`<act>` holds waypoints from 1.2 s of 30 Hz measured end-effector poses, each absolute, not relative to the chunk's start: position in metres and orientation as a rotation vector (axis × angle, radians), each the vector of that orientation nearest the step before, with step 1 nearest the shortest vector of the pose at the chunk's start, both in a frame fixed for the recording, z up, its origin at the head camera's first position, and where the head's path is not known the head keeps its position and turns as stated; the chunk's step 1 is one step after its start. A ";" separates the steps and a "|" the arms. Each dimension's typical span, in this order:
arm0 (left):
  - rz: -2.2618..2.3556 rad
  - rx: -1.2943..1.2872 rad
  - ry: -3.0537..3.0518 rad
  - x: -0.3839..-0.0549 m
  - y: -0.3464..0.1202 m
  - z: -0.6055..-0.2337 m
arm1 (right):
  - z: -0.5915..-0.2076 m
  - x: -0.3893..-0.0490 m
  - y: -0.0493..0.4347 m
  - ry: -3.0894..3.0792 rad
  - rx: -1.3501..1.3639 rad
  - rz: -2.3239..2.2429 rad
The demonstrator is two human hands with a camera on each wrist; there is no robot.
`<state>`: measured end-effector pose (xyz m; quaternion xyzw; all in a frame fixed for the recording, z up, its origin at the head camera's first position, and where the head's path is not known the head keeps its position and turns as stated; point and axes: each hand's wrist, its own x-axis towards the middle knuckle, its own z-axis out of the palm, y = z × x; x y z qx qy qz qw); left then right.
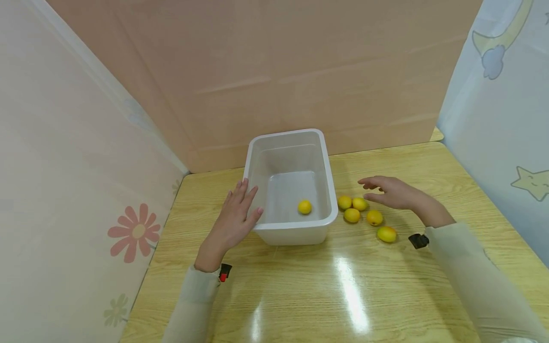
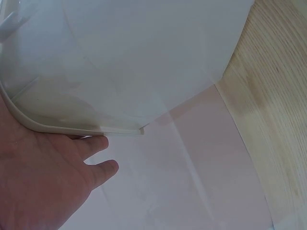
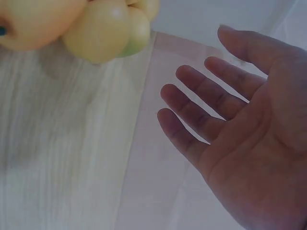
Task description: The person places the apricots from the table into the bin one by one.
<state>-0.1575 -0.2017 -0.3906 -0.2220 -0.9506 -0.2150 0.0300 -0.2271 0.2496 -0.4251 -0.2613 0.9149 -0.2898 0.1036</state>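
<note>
A deep white plastic bin point(image 1: 330, 186) stands on the table, with a single round yellow fruit point(image 1: 305, 206) on its floor. My left hand point(image 1: 229, 221) rests on the bin's near left rim, its fingers extended; the left wrist view shows this hand point(image 2: 43, 177) against the bin's outer wall point(image 2: 153, 62). To the right of the bin lie several small yellow fruits, one of them mango-like with an orange blush point(image 1: 387, 234). Above and just right of this group is my right hand point(image 1: 392, 193), holding nothing. Its relaxed, spread fingers point(image 3: 184, 103) are apart from the fruits point(image 3: 98, 31) in the right wrist view.
The wood-grain table point(image 1: 300, 290) reaches toward me in front of the bin. A tan panel point(image 1: 274, 71) rises close behind the bin. Pale printed walls stand at the left point(image 1: 77, 157) and the right point(image 1: 502, 128).
</note>
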 end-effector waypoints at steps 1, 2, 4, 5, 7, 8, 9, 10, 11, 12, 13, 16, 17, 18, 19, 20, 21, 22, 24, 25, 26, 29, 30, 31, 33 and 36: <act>-0.665 -0.685 -2.930 -0.157 -0.202 -0.391 | -0.427 -0.227 0.250 2.689 -0.763 -0.860; -0.665 -0.685 -2.930 -0.157 -0.202 -0.391 | -0.430 -0.227 0.250 2.680 -0.757 -0.863; -0.663 -0.687 -2.928 -0.157 -0.202 -0.391 | -0.433 -0.226 0.250 2.665 -0.743 -0.869; -0.664 -0.687 -2.929 -0.157 -0.202 -0.391 | -0.435 -0.227 0.250 2.663 -0.740 -0.866; -0.665 -0.686 -2.928 -0.157 -0.202 -0.391 | -0.439 -0.227 0.250 2.658 -0.739 -0.862; -0.662 -0.686 -2.927 -0.157 -0.202 -0.391 | -0.441 -0.228 0.250 2.655 -0.738 -0.862; -0.662 -0.686 -2.926 -0.157 -0.202 -0.391 | -0.442 -0.228 0.251 2.652 -0.738 -0.860; -0.662 -0.686 -2.925 -0.157 -0.202 -0.391 | -0.444 -0.229 0.251 2.650 -0.741 -0.858; -0.660 -0.687 -2.923 -0.157 -0.202 -0.391 | -0.446 -0.229 0.251 2.646 -0.745 -0.857; -0.657 -0.688 -2.921 -0.157 -0.202 -0.391 | -0.447 -0.230 0.251 2.638 -0.751 -0.858; -0.656 -0.690 -2.919 -0.158 -0.202 -0.391 | -0.448 -0.230 0.251 2.633 -0.755 -0.858; -0.656 -0.699 -2.911 -0.158 -0.203 -0.391 | -0.451 -0.230 0.251 2.624 -0.757 -0.849; -0.654 -0.702 -2.909 -0.158 -0.203 -0.391 | -0.452 -0.230 0.251 2.623 -0.760 -0.846; -0.655 -0.702 -2.908 -0.158 -0.203 -0.391 | -0.453 -0.230 0.251 2.625 -0.761 -0.840; -0.656 -0.701 -2.908 -0.158 -0.203 -0.391 | -0.454 -0.230 0.251 2.627 -0.759 -0.835; -0.657 -0.701 -2.909 -0.158 -0.202 -0.391 | -0.455 -0.230 0.251 2.630 -0.760 -0.830; -0.658 -0.698 -2.911 -0.157 -0.202 -0.391 | -0.456 -0.230 0.251 2.631 -0.764 -0.829; -0.657 -0.698 -2.912 -0.158 -0.202 -0.391 | -0.457 -0.231 0.250 2.633 -0.769 -0.825; -0.665 -0.696 -2.914 -0.157 -0.203 -0.391 | -0.459 -0.231 0.249 2.626 -0.773 -0.827; -0.669 -0.695 -2.915 -0.157 -0.203 -0.391 | -0.460 -0.231 0.249 2.624 -0.778 -0.828; -0.671 -0.697 -2.914 -0.157 -0.203 -0.391 | -0.461 -0.232 0.248 2.623 -0.778 -0.827; -0.677 -0.697 -2.917 -0.158 -0.203 -0.391 | -0.464 -0.232 0.247 2.620 -0.775 -0.818; -0.675 -0.698 -2.914 -0.158 -0.203 -0.391 | -0.465 -0.233 0.246 2.625 -0.773 -0.808; -0.673 -0.699 -2.914 -0.158 -0.203 -0.392 | -0.465 -0.233 0.245 2.629 -0.773 -0.798; -0.667 -0.702 -2.911 -0.158 -0.203 -0.392 | -0.465 -0.234 0.244 2.635 -0.770 -0.784; -0.658 -0.706 -2.908 -0.158 -0.203 -0.392 | -0.466 -0.235 0.243 2.650 -0.781 -0.756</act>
